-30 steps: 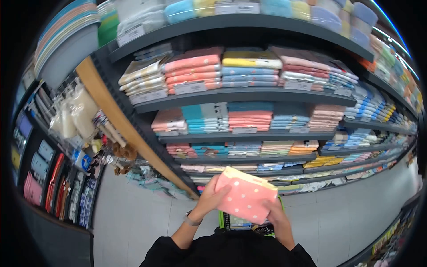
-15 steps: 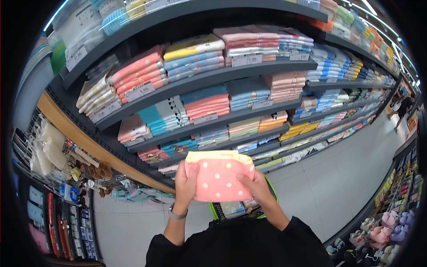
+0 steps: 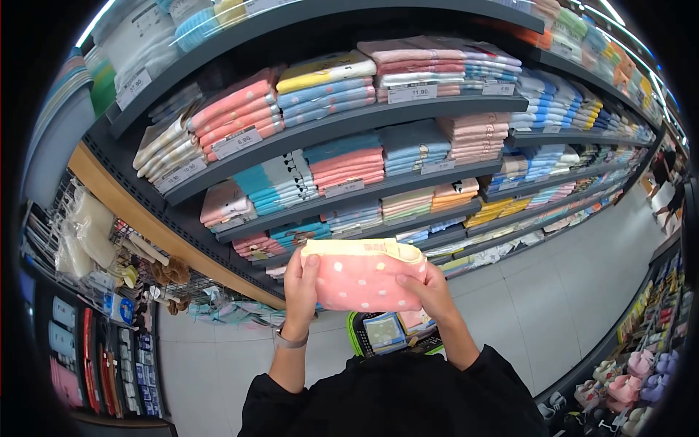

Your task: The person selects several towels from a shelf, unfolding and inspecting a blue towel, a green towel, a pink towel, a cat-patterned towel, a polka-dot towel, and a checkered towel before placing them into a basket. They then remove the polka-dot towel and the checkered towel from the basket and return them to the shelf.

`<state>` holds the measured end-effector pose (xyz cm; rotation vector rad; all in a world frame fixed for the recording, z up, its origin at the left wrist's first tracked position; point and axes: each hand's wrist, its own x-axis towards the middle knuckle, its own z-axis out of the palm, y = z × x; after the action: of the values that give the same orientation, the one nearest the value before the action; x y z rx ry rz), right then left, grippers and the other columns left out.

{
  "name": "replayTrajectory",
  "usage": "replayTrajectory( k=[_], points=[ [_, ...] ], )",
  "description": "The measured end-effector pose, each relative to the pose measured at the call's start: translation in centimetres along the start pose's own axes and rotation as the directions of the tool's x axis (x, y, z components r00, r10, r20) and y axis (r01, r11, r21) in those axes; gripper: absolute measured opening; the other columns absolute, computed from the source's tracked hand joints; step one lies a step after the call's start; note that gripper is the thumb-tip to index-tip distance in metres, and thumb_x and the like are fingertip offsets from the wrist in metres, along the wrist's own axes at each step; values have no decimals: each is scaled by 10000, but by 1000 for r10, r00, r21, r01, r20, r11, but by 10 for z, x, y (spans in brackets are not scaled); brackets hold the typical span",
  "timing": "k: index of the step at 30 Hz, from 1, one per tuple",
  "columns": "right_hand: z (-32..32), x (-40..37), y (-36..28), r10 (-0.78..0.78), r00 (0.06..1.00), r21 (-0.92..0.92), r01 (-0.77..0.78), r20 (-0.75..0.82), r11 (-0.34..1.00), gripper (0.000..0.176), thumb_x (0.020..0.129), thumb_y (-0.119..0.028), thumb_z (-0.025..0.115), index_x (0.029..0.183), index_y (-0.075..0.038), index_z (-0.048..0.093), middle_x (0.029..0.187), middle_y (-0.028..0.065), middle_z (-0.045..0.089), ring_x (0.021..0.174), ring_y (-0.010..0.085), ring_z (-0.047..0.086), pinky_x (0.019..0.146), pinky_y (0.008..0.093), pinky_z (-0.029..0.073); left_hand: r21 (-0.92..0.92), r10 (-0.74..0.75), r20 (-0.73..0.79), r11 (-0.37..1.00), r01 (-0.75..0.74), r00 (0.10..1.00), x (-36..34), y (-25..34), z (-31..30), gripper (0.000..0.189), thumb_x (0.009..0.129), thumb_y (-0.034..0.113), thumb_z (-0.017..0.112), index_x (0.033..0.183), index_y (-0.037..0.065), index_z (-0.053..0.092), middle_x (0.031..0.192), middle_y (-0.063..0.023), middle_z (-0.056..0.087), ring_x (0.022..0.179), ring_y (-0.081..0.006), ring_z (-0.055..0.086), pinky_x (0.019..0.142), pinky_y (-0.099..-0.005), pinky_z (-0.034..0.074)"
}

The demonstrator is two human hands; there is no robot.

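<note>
A folded pink towel with white dots and a yellow edge [image 3: 364, 280] is held between both hands, in front of the shelves. My left hand [image 3: 301, 285] grips its left side, thumb on the front face. My right hand [image 3: 429, 290] holds its right side, thumb also across the front. The fingers behind the towel are hidden. Below it, partly covered, is a black basket with a bright green rim [image 3: 354, 336], holding a blue-edged packet [image 3: 384, 331] and other packets.
Shelves of folded towels [image 3: 342, 171] with price tags curve across the front. Hanging goods [image 3: 84, 226] are at the left, slippers [image 3: 626, 390] at the lower right. A person [image 3: 664, 175] is far off in the right aisle.
The towel has tilted and moved slightly up, with both hands still on it. More of the basket's contents shows below. The view has shifted a little.
</note>
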<state>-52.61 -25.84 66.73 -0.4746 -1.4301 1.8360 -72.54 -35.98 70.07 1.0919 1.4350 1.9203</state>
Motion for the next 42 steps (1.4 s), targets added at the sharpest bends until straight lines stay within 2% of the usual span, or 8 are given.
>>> replayTrajectory(
  k=[9, 12, 15, 17, 23, 34, 39, 42],
  points=[
    [8, 3, 1, 95, 990, 81, -87, -107, 993, 298, 903, -217, 538, 1080, 24, 545, 955, 22, 593, 838, 56, 532, 742, 223, 452, 147, 101, -112, 986, -84, 989, -6, -7, 3, 253, 929, 197, 485, 1035, -23, 548, 951, -38, 581, 846, -85, 501, 752, -233, 418],
    [10, 4, -2, 81, 988, 99, -68, -131, 993, 294, 902, -210, 541, 1093, 13, 540, 966, 25, 585, 853, 54, 525, 760, 219, 443, 61, 49, -124, 997, -42, 991, -5, -8, 5, 250, 926, 175, 487, 1070, -23, 537, 973, -44, 583, 874, -87, 506, 776, -232, 418],
    [13, 8, -10, -13, 989, 141, 34, -150, 989, 297, 904, -207, 535, 1103, 14, 531, 989, 36, 578, 874, 55, 518, 767, 217, 437, -234, -107, -82, 968, 85, 991, -5, -12, 7, 257, 923, 156, 489, 1105, -22, 523, 997, -50, 585, 903, -87, 509, 802, -233, 417],
    [13, 9, -13, -50, 986, 101, 67, -157, 993, 295, 904, -200, 532, 1110, 11, 526, 995, 35, 573, 881, 56, 514, 772, 216, 433, -19, -98, -32, 995, 97, 995, -7, -26, 3, 258, 923, 153, 486, 1113, -19, 516, 1003, -49, 589, 899, -85, 516, 803, -237, 424],
    [10, 13, -7, -102, 971, -36, 96, -215, 995, 238, 923, -186, 489, 1057, 0, 552, 933, 13, 573, 841, 55, 502, 748, 211, 423, 108, -15, -34, 994, 19, 999, -12, -27, 3, 230, 917, 134, 492, 1082, -21, 532, 986, -44, 588, 869, -80, 515, 779, -236, 429],
    [10, 17, 7, -47, 951, 26, 57, -306, 998, 262, 946, -205, 437, 991, 8, 583, 860, 15, 582, 771, 52, 494, 714, 210, 416, 53, -3, -48, 999, 5, 999, -13, -32, -2, 243, 916, 136, 497, 1092, -28, 530, 996, -48, 586, 882, -79, 510, 784, -229, 418],
    [7, 15, 10, 44, 983, 328, 18, -180, 945, 346, 926, -183, 474, 1214, 9, 470, 1092, 66, 560, 960, 89, 522, 808, 238, 437, 57, 12, -105, 998, -6, 994, -9, -29, -4, 246, 917, 139, 498, 1095, -28, 530, 998, -48, 585, 884, -79, 509, 784, -225, 417],
    [6, 6, 18, 135, 989, 315, -110, -57, 943, 431, 886, -130, 537, 1274, 8, 407, 1172, 75, 521, 1044, 104, 500, 847, 256, 436, 67, 32, -137, 998, -23, 990, -6, -29, -7, 247, 916, 138, 498, 1098, -26, 532, 1000, -47, 586, 880, -80, 510, 784, -229, 421]
  ],
)
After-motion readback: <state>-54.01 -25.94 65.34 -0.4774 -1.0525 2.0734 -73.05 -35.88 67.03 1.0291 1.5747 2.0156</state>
